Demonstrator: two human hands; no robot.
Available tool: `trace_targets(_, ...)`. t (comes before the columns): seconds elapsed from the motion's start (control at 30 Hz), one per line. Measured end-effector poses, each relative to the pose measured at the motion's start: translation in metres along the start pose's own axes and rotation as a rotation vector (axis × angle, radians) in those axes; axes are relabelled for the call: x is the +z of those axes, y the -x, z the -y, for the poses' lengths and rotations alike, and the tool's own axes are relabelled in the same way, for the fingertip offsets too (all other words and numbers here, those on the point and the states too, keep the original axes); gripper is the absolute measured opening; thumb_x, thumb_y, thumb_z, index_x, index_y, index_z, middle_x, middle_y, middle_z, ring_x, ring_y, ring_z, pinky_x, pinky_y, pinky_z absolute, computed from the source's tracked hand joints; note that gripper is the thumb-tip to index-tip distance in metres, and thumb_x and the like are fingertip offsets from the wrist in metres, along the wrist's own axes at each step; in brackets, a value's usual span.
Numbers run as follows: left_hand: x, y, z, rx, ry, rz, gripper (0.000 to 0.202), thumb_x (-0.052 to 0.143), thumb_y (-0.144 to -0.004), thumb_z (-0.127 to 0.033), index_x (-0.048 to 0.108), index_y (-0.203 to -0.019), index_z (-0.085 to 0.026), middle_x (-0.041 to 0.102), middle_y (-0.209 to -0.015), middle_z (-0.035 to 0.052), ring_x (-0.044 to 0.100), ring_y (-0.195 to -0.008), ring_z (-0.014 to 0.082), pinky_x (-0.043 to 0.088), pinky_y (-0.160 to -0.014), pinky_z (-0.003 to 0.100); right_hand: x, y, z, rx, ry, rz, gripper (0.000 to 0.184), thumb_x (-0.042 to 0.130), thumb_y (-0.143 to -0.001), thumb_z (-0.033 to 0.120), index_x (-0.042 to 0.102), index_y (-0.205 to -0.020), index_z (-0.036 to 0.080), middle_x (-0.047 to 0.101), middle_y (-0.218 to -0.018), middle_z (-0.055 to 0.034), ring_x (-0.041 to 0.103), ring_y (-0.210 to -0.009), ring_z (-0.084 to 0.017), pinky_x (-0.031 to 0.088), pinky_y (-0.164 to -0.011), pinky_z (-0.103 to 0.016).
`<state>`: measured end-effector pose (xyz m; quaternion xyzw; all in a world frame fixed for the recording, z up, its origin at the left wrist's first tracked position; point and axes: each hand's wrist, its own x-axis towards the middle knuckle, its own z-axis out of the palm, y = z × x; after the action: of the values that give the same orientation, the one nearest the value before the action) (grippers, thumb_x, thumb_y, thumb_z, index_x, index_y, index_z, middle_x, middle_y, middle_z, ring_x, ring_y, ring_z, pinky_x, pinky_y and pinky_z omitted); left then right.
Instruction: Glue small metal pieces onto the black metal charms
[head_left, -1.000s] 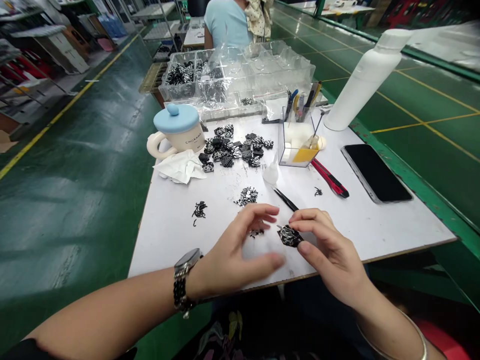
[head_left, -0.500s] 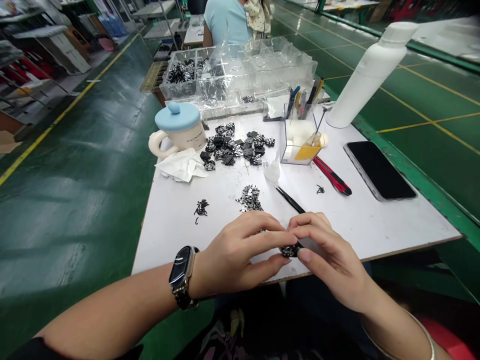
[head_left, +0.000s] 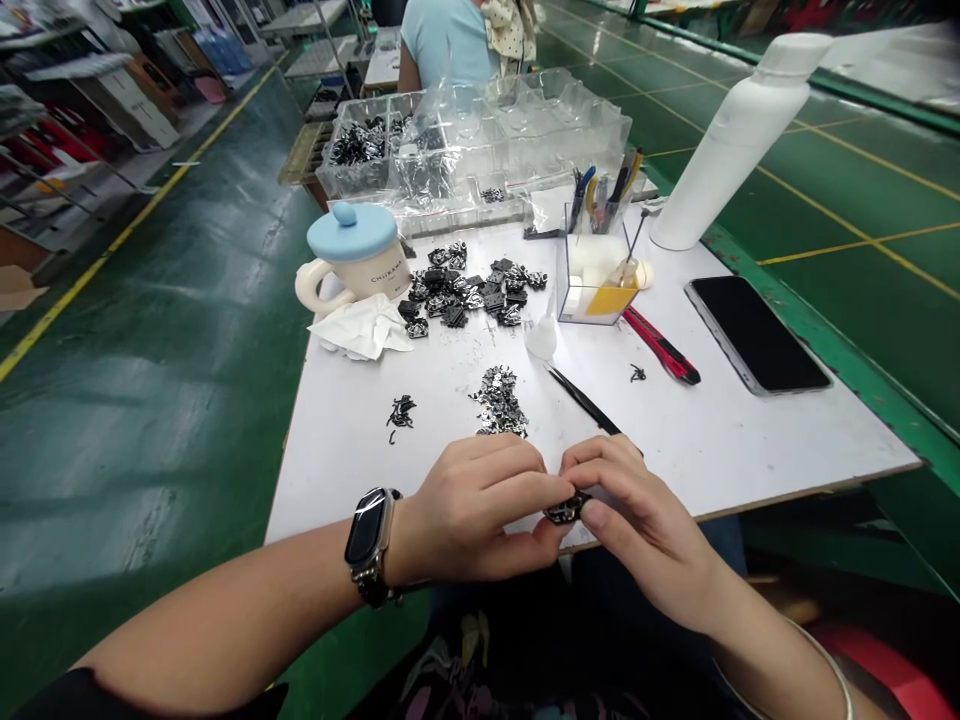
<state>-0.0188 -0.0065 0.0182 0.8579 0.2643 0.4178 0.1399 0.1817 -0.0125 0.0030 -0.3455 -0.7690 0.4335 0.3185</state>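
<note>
Head view: at the lower centre of the frame, the left hand [head_left: 472,510] and right hand [head_left: 652,530] both pinch a small black part [head_left: 562,510] in their fingertips, near the white surface's [head_left: 772,450] front edge. Black tweezers [head_left: 583,399] and small metal pieces [head_left: 500,395] lie near the centre.

Near the worktop's [head_left: 780,440] left edge, toward its far corner, I see a cream mug [head_left: 380,275] with a blue lid [head_left: 352,235], a crumpled tissue [head_left: 364,330] just in front. I make out a white bottle [head_left: 731,145] at the far right corner and a dark-screened phone [head_left: 757,333] along the right edge. Between phone and clear box [head_left: 561,290] I find a red cutter [head_left: 661,346]. Beyond the far edge is a person in a light blue top [head_left: 450,45].
</note>
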Motion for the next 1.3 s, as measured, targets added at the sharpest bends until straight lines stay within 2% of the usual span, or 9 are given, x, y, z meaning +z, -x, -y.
trace_targets(0.2,0.0,0.003,-0.001,-0.071,0.055,-0.013,0.023,0.065,-0.072,-0.012,0.058,-0.094,-0.014,0.063,-0.073,0.0069,0.06,-0.064,0.0175,0.052,-0.059,0.029,0.004,0.004,-0.001,-0.074,0.133,-0.087,0.018,0.05,-0.093,0.025,0.054,-0.11,0.025,0.053,-0.103,-0.005,0.047,-0.099,-0.021,0.037,-0.084,-0.04)
trace_targets(0.33,-0.002,0.002,-0.002,-0.105,0.129,0.021,0.021,0.063,-0.074,-0.011,0.057,-0.093,-0.015,0.064,-0.072,0.007,0.059,-0.063,0.0167,0.049,-0.057,0.027,0.004,0.004,-0.004,-0.189,0.172,-0.195,0.018,0.055,-0.089,0.017,0.056,-0.106,0.022,0.054,-0.093,-0.0043,0.049,-0.089,-0.02,0.039,-0.076,-0.037)
trace_targets(0.47,-0.001,0.003,-0.004,-0.123,0.172,0.069,0.018,0.062,-0.077,-0.013,0.056,-0.093,-0.015,0.064,-0.072,0.006,0.059,-0.063,0.0165,0.048,-0.057,0.027,0.002,0.003,-0.007,-0.273,0.154,-0.145,0.02,0.053,-0.088,0.016,0.055,-0.107,0.022,0.055,-0.09,-0.0048,0.05,-0.085,-0.02,0.039,-0.073,-0.038)
trace_targets(0.53,0.0,0.004,-0.003,-0.087,0.123,0.069,0.018,0.062,-0.077,-0.015,0.055,-0.094,-0.015,0.063,-0.07,0.0055,0.058,-0.062,0.0168,0.049,-0.057,0.027,0.003,0.004,-0.005,-0.247,0.109,-0.11,0.02,0.052,-0.089,0.019,0.054,-0.109,0.022,0.054,-0.093,-0.0057,0.05,-0.088,-0.021,0.04,-0.075,-0.039)
trace_targets(0.6,0.0,0.005,-0.002,-0.014,0.016,0.058,0.019,0.062,-0.077,-0.016,0.054,-0.094,-0.014,0.062,-0.069,0.0056,0.058,-0.062,0.0178,0.051,-0.058,0.029,0.006,0.005,0.0,-0.158,0.049,-0.104,0.021,0.053,-0.088,0.021,0.053,-0.109,0.021,0.054,-0.099,-0.006,0.05,-0.094,-0.021,0.041,-0.08,-0.039)
trace_targets(0.7,-0.001,0.007,0.0,0.097,-0.156,0.066,0.019,0.062,-0.081,-0.022,0.053,-0.095,-0.012,0.063,-0.071,0.0067,0.06,-0.063,0.0196,0.053,-0.061,0.032,0.016,0.007,0.011,0.013,-0.036,-0.164,0.025,0.057,-0.086,0.02,0.051,-0.11,0.024,0.052,-0.107,-0.0049,0.049,-0.103,-0.02,0.042,-0.086,-0.034)
trace_targets(0.8,-0.003,0.006,-0.001,0.148,-0.242,0.073,0.014,0.055,-0.087,-0.025,0.055,-0.095,-0.013,0.064,-0.07,0.0066,0.061,-0.063,0.0203,0.054,-0.059,0.032,0.027,0.01,0.019,0.111,-0.084,-0.22,0.032,0.055,-0.087,0.019,0.046,-0.116,0.027,0.052,-0.111,-0.0031,0.049,-0.106,-0.018,0.042,-0.087,-0.03)
trace_targets(1.0,-0.003,0.003,-0.005,0.233,-0.356,0.055,0.008,0.054,-0.085,-0.014,0.059,-0.089,-0.01,0.065,-0.067,0.0081,0.062,-0.061,0.0216,0.051,-0.051,0.031,0.044,0.014,0.02,0.178,-0.134,-0.308,0.031,0.049,-0.087,0.015,0.044,-0.116,0.027,0.051,-0.109,-0.0035,0.048,-0.105,-0.019,0.042,-0.088,-0.031)
trace_targets(1.3,-0.003,0.002,-0.007,0.266,-0.406,0.048,0.008,0.053,-0.084,-0.011,0.06,-0.086,-0.01,0.063,-0.064,0.007,0.062,-0.062,0.0212,0.051,-0.051,0.03,0.057,0.012,0.026,0.192,-0.292,-0.396,0.022,0.044,-0.093,0.023,0.042,-0.115,0.026,0.047,-0.108,-0.0066,0.046,-0.106,-0.019,0.049,-0.078,-0.028)
